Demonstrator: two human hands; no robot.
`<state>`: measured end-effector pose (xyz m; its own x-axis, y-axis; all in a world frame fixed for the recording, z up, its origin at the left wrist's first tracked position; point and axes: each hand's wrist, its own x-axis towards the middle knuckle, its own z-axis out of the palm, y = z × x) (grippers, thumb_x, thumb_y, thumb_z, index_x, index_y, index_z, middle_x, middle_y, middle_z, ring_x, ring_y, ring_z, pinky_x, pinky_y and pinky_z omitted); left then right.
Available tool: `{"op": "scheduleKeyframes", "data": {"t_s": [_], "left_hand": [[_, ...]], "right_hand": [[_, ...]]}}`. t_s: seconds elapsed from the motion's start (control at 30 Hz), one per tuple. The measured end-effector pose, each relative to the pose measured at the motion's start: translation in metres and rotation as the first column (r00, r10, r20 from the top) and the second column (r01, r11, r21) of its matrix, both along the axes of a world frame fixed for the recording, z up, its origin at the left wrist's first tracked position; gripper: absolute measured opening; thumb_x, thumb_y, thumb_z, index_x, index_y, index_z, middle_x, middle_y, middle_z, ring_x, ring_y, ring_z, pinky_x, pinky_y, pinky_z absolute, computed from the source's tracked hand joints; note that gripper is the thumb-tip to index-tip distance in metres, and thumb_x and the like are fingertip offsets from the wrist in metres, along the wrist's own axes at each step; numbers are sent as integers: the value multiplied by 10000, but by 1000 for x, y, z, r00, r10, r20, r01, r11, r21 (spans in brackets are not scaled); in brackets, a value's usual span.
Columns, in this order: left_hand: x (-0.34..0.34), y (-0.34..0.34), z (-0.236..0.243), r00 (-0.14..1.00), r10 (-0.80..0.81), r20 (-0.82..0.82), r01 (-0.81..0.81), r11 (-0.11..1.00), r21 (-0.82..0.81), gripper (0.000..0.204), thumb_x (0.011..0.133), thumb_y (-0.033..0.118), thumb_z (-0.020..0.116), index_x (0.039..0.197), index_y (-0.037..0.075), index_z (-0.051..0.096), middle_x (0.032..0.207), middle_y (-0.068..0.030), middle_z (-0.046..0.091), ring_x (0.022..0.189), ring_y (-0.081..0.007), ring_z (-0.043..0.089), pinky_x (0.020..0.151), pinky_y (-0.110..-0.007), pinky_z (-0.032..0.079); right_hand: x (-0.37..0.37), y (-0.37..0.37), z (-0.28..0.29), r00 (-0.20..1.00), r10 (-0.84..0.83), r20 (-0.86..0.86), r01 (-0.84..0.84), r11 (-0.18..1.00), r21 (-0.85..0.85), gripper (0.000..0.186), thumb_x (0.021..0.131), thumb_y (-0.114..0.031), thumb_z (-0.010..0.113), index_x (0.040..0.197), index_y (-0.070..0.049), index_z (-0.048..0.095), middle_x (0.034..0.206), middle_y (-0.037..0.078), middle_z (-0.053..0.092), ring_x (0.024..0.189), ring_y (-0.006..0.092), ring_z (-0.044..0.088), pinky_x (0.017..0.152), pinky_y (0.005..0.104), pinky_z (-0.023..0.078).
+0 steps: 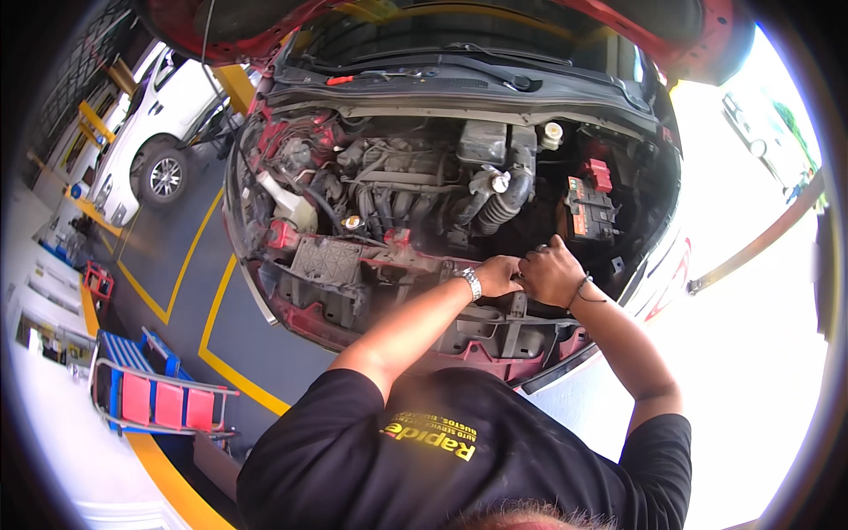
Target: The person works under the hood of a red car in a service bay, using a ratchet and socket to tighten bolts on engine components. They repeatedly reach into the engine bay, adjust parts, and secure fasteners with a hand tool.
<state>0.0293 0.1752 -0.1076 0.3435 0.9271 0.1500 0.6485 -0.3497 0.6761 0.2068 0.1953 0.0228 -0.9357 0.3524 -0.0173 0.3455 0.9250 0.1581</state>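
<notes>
Both my hands meet over the front crossmember of a red car's open engine bay. My left hand, with a metal watch on its wrist, has its fingers curled in against the other hand. Beside it my right hand is closed, fingers bent and a dark cord bracelet at the wrist. Whatever lies between the fingertips is hidden or too small to name. Just beyond the right hand sits the car battery with a red terminal cover. A ribbed black air hose runs beyond the left hand.
The engine fills the middle of the bay. A red-handled tool lies on the cowl below the windshield. The raised red hood hangs overhead. At left are a seat row and a white car; a post slants at right.
</notes>
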Motion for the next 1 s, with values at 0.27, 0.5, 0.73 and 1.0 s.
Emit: {"op": "scheduleKeyframes", "data": {"t_s": [0.27, 0.5, 0.73, 1.0], "left_hand": [[2, 3, 9, 988, 51, -147, -44, 998, 48, 397, 768, 408, 784, 959, 65, 725, 928, -188, 707, 887, -383, 677, 804, -468, 532], [-11, 16, 17, 899, 4, 437, 94, 975, -201, 293, 789, 203, 822, 984, 26, 694, 932, -104, 752, 920, -220, 710, 857, -348, 524], [-11, 8, 25, 990, 12, 144, 10, 988, -156, 255, 772, 154, 830, 962, 26, 720, 928, -99, 758, 889, -194, 722, 799, -336, 545], [2, -1, 23, 984, 128, 122, -106, 979, -174, 339, 815, 298, 787, 1033, 48, 715, 1018, -130, 743, 959, -274, 703, 870, -364, 524]], "right_hand": [[-5, 16, 2, 991, -86, 100, 98, 987, -126, 342, 864, -296, 646, 1167, -147, 588, 1058, 69, 687, 1030, 265, 688, 890, 487, 484], [-12, 28, -20, 999, -24, -25, 26, 997, 72, 308, 885, -386, 591, 692, -167, 687, 701, 54, 694, 782, 227, 704, 783, 414, 467], [-5, 23, -29, 970, -14, -244, 34, 996, 78, 328, 878, -384, 608, 674, -148, 711, 718, 42, 713, 794, 217, 709, 792, 405, 478], [-13, 15, -12, 948, -256, 187, 267, 963, -35, 210, 873, -298, 601, 959, -144, 715, 872, 51, 733, 889, 247, 726, 791, 377, 516]]}}
